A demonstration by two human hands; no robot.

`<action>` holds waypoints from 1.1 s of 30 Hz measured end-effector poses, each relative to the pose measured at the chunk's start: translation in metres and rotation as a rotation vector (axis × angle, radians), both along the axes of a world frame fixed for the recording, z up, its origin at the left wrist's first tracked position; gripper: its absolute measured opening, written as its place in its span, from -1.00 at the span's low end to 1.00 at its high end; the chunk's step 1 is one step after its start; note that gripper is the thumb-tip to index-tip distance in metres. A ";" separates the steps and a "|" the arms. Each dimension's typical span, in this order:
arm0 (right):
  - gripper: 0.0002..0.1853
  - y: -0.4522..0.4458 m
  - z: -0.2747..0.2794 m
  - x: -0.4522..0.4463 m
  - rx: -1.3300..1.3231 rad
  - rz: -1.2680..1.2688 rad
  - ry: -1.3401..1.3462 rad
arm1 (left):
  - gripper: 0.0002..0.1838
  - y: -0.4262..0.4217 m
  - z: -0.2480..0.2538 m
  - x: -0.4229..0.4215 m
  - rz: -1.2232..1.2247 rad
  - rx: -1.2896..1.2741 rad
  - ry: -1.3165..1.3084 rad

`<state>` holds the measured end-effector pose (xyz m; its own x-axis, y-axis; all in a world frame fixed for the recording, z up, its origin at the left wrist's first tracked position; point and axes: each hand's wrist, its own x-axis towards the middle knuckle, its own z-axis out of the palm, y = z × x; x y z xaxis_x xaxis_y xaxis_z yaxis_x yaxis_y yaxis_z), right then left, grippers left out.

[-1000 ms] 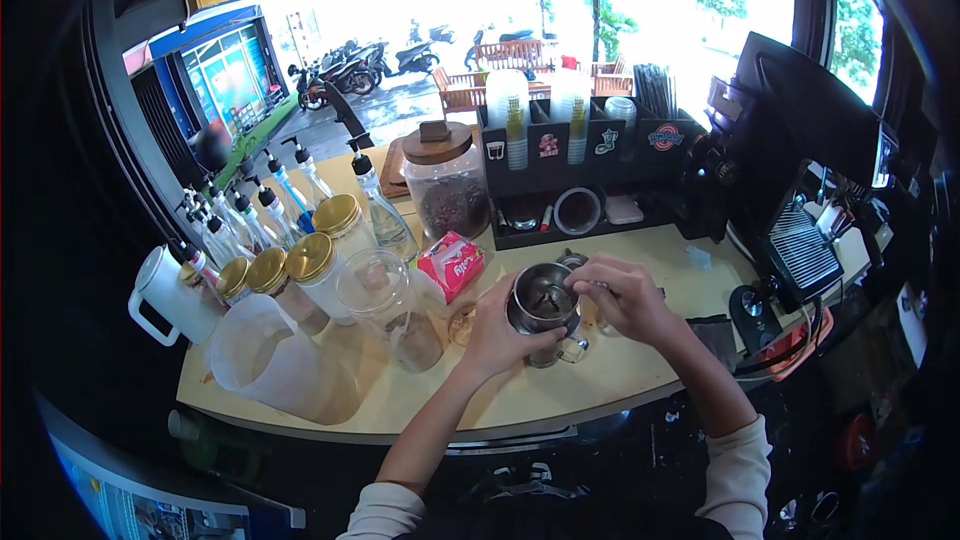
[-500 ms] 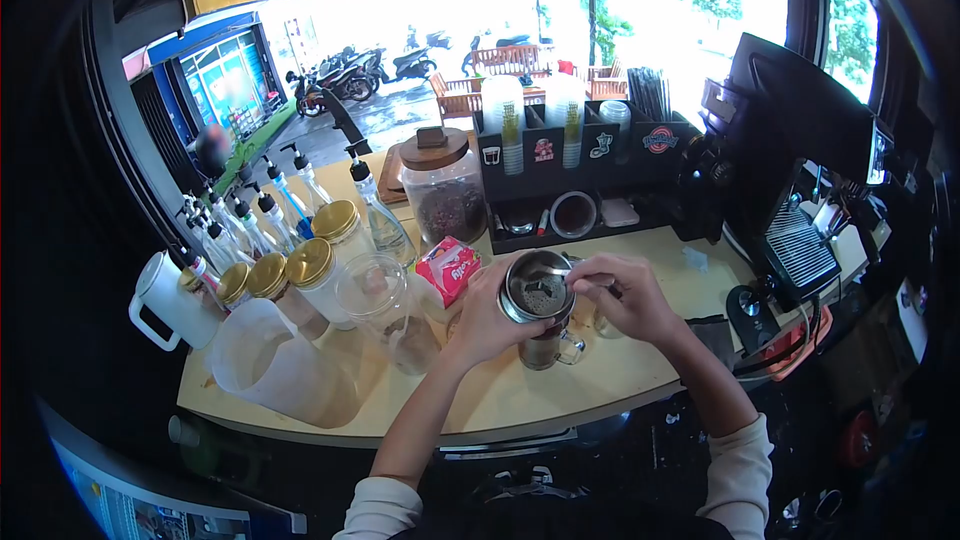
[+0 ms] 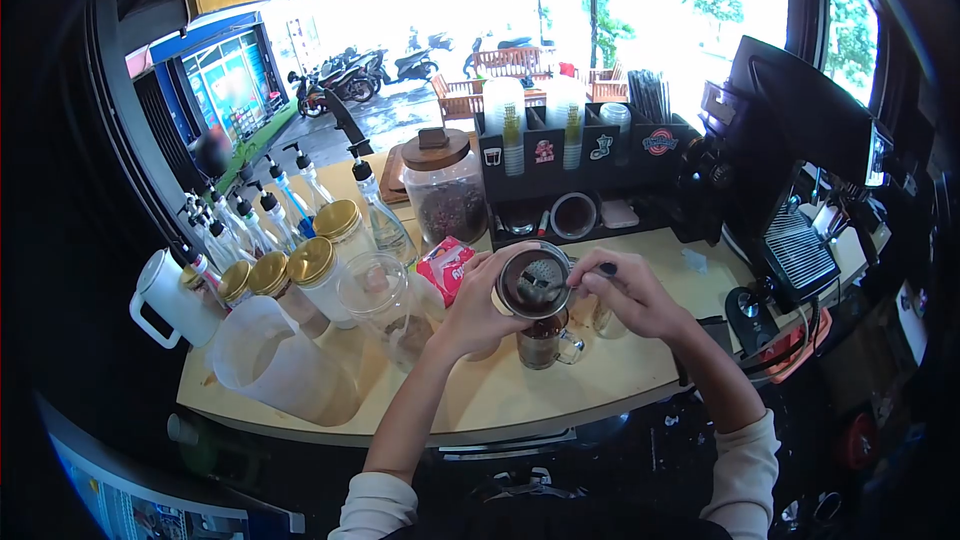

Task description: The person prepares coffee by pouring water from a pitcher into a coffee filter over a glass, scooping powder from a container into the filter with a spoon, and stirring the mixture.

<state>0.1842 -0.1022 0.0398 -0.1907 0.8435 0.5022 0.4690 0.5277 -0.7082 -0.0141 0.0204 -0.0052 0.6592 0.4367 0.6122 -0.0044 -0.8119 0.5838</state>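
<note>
My left hand [image 3: 472, 305] is wrapped round the side of a round metal cup [image 3: 503, 285], tilted so its inside faces me. Dark, speckled contents show at the bottom; whether these are bubbles or small holes I cannot tell. My right hand [image 3: 640, 300] pinches a thin spoon [image 3: 608, 268] with a dark handle end, its other end inside the cup. Just below the cup a glass mug [image 3: 541, 350] with a handle stands on the counter, holding brown liquid. A pink packet [image 3: 445, 265] lies beside my left hand.
Left on the wooden counter [image 3: 480, 405] stand a clear plastic pitcher [image 3: 375, 290], a frosted jug [image 3: 265, 355], gold-lidded jars [image 3: 312, 260], pump bottles [image 3: 375, 205] and a white pitcher [image 3: 170, 300]. Behind are a bean jar [image 3: 447, 200] and black cup organizer [image 3: 640, 195]; right, an espresso machine [image 3: 790, 240].
The metal cup has tipped further toward me and risen slightly, showing more of its inside. My right hand has turned, and the spoon's dark end now shows above its fingers.
</note>
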 end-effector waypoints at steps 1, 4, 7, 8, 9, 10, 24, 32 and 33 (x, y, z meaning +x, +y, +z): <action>-0.86 -0.001 0.001 0.001 0.000 0.001 -0.002 | -0.12 0.000 0.000 0.000 -0.020 -0.036 -0.015; -0.86 -0.001 0.003 0.000 -0.006 -0.028 0.046 | -0.13 0.001 -0.001 -0.002 -0.025 -0.018 0.018; -0.87 0.000 0.005 -0.006 0.027 -0.053 0.025 | -0.08 -0.003 0.003 -0.002 0.003 0.072 0.051; -0.87 0.000 0.007 -0.007 0.001 -0.051 -0.055 | -0.08 -0.002 0.002 -0.001 0.000 0.073 0.051; -0.87 0.000 0.008 -0.007 -0.026 -0.049 -0.132 | -0.08 -0.001 0.001 -0.001 -0.003 0.090 0.052; -0.87 0.000 0.011 -0.007 -0.026 -0.050 -0.131 | -0.07 -0.001 0.000 -0.001 -0.006 0.107 0.053; -0.87 0.014 0.021 -0.011 0.126 0.019 -0.226 | -0.10 -0.003 0.004 -0.004 -0.013 0.145 0.118; -0.84 0.018 0.031 -0.012 0.111 0.019 -0.324 | -0.10 -0.004 0.005 -0.005 0.013 0.167 0.142; -0.84 0.021 0.032 -0.006 0.100 0.001 -0.318 | -0.10 -0.004 0.005 -0.005 0.009 0.160 0.128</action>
